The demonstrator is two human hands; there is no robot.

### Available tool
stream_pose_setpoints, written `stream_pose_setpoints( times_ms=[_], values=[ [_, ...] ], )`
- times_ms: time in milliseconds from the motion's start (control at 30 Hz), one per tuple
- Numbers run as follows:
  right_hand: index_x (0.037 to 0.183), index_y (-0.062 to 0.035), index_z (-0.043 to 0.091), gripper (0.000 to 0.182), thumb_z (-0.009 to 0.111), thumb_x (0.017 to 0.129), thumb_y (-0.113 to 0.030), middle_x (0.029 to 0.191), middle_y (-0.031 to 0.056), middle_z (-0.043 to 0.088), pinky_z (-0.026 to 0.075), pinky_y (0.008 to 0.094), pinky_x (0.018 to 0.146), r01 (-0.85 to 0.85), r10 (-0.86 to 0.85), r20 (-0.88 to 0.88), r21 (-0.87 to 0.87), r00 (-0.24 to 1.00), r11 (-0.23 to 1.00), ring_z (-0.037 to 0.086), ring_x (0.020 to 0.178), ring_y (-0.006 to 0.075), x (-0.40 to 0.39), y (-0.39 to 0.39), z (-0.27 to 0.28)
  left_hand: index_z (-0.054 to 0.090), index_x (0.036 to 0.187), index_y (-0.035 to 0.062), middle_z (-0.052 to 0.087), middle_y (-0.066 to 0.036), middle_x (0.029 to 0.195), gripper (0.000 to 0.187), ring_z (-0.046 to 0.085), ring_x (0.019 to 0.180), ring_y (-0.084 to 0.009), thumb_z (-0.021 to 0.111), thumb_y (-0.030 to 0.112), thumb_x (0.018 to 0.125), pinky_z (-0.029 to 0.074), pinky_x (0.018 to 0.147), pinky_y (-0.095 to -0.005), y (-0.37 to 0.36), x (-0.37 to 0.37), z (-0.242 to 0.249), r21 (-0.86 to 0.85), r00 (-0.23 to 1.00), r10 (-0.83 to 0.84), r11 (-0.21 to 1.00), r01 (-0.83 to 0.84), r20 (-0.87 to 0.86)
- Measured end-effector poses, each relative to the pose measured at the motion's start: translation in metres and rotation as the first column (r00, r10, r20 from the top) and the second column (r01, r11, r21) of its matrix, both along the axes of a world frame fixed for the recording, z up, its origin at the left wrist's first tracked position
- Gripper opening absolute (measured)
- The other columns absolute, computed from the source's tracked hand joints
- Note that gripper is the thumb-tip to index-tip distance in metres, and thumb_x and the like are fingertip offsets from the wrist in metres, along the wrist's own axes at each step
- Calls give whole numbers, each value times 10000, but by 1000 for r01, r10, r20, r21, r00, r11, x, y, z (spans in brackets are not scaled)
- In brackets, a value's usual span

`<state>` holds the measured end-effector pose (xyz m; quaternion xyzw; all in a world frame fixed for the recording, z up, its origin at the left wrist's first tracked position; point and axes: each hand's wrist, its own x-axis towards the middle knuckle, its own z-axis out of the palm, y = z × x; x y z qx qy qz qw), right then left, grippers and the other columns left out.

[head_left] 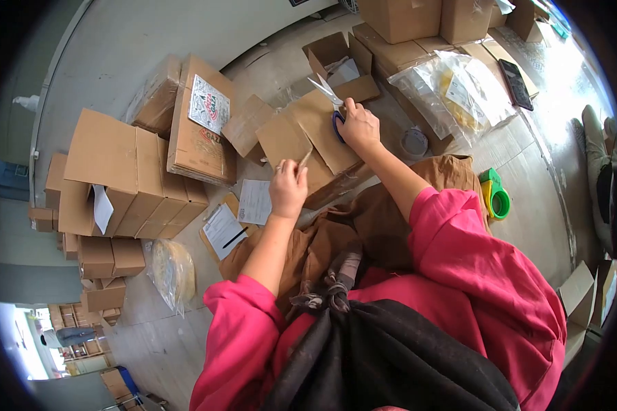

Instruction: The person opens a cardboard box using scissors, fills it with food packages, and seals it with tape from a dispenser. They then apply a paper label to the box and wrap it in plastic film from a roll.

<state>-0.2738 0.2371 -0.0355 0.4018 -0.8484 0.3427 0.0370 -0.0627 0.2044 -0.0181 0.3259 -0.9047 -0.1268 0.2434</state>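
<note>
A cardboard box (286,139) lies in front of my knees with its flaps folded over and a seam along the top. My right hand (360,127) grips a pair of scissors (328,92) by the dark blue handles, blades spread and pointing away over the box's far part. At the near left edge of the box my left hand (289,189) is closed, thumb against fingers. A thin brown piece (306,157) sticks up from its fingertips beside the seam; I cannot tell whether it is a strip or a box edge.
Stacked cartons (127,161) and a flat pizza-box bundle (197,147) stand left. Papers on a clipboard (221,229) and a bagged round item (172,269) lie near. An open box (343,65) is beyond; a tape roll (414,142), green-yellow dispenser (495,194) and phone (516,83) are right.
</note>
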Motion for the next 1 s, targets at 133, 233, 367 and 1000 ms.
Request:
stream_pose_setpoints(
  times_ms=[133,233,367,1000],
  values=[
    [996,-74,484,373,639,753,-311,890,145,603,496,410,708,25,-25,0,12,1000,1000,610,826,316,-7,0,1,502,909,-27,594,-124,771,224,590,715,-260,614,152,832,485,687,-344,2,39,18,169,894,175,979,-113,-412],
    [981,-72,481,384,649,737,-315,888,148,592,499,418,702,25,-25,-16,0,1000,1000,595,851,323,-5,-2,-3,507,956,-38,627,-147,814,275,611,739,-223,621,188,848,484,681,-315,3,68,1,348,718,371,918,-189,-589],
    [1001,-80,494,395,667,721,-298,917,151,583,474,416,741,-32,21,-103,-102,995,994,562,899,321,0,-2,7,503,1154,-8,498,-201,1164,497,478,1076,-296,711,188,747,393,880,-420,0,89,2,259,689,536,842,-473,-487],
    [1017,-43,426,398,656,704,-127,867,195,600,515,395,673,-304,367,-140,340,919,890,627,828,350,55,-21,56,340,1295,-83,318,-255,1366,617,301,1266,-402,541,296,851,281,1052,-429,-19,13,-19,-113,934,29,993,12,356]
  ],
)
